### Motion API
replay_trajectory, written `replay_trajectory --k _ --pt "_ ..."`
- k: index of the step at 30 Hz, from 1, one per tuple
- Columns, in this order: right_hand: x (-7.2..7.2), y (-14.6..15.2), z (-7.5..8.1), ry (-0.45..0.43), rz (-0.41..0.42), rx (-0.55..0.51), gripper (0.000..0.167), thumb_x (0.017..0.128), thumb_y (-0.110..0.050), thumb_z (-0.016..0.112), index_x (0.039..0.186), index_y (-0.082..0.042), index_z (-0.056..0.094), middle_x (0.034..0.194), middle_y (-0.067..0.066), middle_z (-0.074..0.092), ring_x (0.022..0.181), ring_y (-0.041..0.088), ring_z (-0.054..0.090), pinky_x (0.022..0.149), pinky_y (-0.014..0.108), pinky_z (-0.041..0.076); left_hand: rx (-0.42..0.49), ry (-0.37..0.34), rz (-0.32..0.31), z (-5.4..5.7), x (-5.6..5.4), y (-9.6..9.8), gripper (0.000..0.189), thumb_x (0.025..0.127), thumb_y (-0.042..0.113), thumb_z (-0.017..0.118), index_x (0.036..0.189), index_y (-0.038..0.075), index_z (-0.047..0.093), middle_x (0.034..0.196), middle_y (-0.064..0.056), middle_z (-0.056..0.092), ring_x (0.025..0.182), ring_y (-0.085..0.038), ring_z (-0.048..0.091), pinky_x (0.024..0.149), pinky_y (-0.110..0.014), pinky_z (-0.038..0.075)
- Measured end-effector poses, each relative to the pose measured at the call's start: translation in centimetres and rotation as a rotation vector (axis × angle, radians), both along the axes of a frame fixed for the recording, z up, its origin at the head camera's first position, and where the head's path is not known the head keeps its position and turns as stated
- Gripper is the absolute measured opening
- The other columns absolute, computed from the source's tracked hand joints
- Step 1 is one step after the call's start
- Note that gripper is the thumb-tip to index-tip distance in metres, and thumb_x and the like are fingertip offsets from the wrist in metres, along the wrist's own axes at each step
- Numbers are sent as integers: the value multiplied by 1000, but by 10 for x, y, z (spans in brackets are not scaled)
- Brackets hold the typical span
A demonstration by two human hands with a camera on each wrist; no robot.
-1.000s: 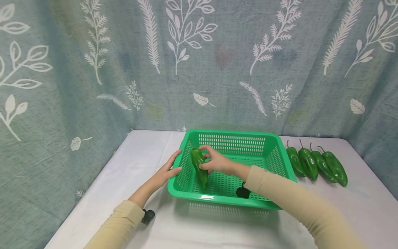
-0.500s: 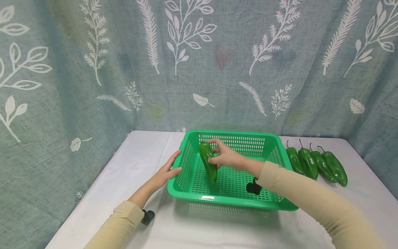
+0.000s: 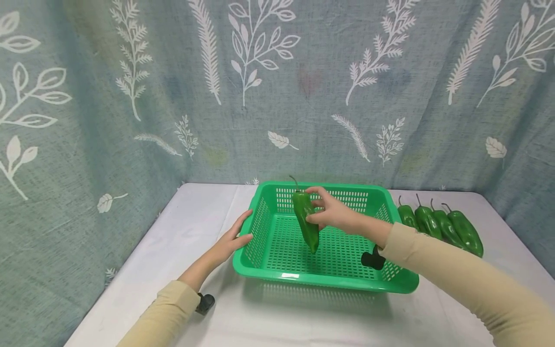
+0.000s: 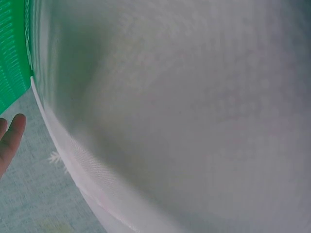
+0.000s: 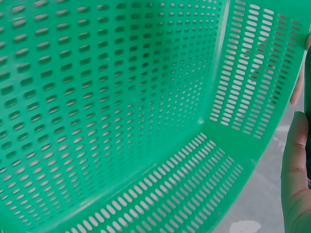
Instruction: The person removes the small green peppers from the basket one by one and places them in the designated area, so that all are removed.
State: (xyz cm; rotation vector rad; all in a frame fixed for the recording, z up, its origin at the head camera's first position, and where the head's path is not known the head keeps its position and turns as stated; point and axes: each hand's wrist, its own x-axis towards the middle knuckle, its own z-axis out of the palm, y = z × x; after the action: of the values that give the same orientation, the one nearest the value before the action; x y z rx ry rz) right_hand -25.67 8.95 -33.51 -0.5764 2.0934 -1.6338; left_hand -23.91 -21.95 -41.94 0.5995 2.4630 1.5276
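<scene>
A long green chili pepper (image 3: 305, 217) with a thin curved stem hangs tilted over the green plastic basket (image 3: 286, 275). My right hand (image 3: 331, 212) pinches it from the right side, thumb and fingers along its upper half. At the basket's left rim, my left hand (image 3: 231, 238) rests with fingers spread and fairly straight against the outside. Fingers of the left hand (image 4: 12, 136) show at the edge of the left wrist view, near the basket. The right wrist view looks into the slotted basket floor (image 5: 112, 97), with the right hand's fingers (image 5: 295, 170) at the edge.
Several green peppers (image 3: 464, 231) lie in a row on the white tablecloth (image 3: 204, 207) right of the basket, partly behind the right sleeve (image 3: 455, 274). A patterned blue-grey curtain (image 3: 277, 96) stands behind and left of the table. Small black cameras (image 3: 204, 304) sit on both wrists.
My right hand has carried the pepper up and to the right from the basket's left side to above its middle. The left hand has stayed at the left rim.
</scene>
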Motion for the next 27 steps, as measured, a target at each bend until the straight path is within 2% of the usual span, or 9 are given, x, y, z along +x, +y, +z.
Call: replay_trajectory --k 7,16,23,25,27 --pt "8 17 3 20 -22 36 67 84 -2 57 139 -15 22 128 24 46 92 26 63 67 41 52 -3 -1 6 0 0 0 65 93 27 42 148 24 8 153 -15 9 137 -40 12 103 -63 17" --pt "22 39 14 39 -85 77 68 84 -4 59 140 -16 23 136 25 38 84 21 62 64 36 49 -10 -2 16 0 0 0 65 93 24 43 148 23 9 153 -14 9 138 -38 12 104 -62 17" --pt "33 58 27 42 -121 65 72 84 -7 61 143 -15 19 142 26 29 98 25 57 70 38 49 2 -16 7 19 12 7 65 92 16 41 148 12 8 151 -21 8 136 -44 11 103 -64 16" --pt "35 65 30 53 -128 69 73 85 -9 61 143 -15 17 144 27 25 103 27 55 71 38 48 0 -15 7 19 12 7 65 92 17 42 148 13 8 151 -21 9 136 -43 12 103 -64 16" --pt "36 72 32 61 -132 58 74 86 -10 61 144 -14 16 144 27 25 105 27 55 70 37 48 -3 -19 10 14 8 5 65 93 18 42 148 17 8 152 -18 9 137 -41 12 103 -63 16"
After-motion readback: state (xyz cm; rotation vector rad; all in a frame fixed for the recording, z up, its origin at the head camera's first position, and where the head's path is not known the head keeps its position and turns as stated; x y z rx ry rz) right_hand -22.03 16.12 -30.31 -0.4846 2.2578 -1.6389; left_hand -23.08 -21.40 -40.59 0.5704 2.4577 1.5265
